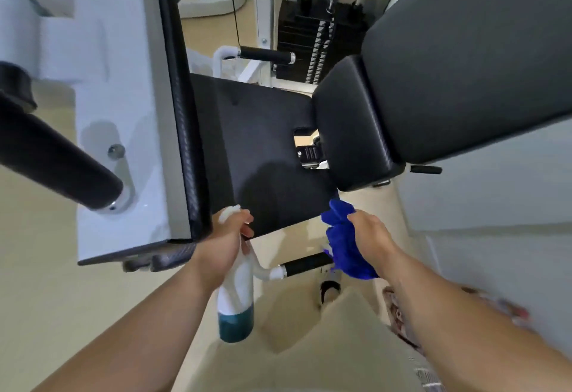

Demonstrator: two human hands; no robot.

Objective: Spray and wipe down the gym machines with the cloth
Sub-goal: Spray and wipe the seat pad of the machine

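Head view has your left hand (230, 237) curled tight round the bottle (236, 292) at its neck, and your right hand (370, 233) bunching the cloth (343, 243) just off the seat (263, 150) at its near corner. That bottle looks light, with only a low band of teal liquid at the bottom, so the neck grip suits it. The cloth is soft and floppy, best held wadded.

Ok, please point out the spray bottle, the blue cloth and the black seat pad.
spray bottle (237, 291): head view, on its white body.
blue cloth (345, 252): head view, on its bunched middle.
black seat pad (263, 144): head view, on its flat top.
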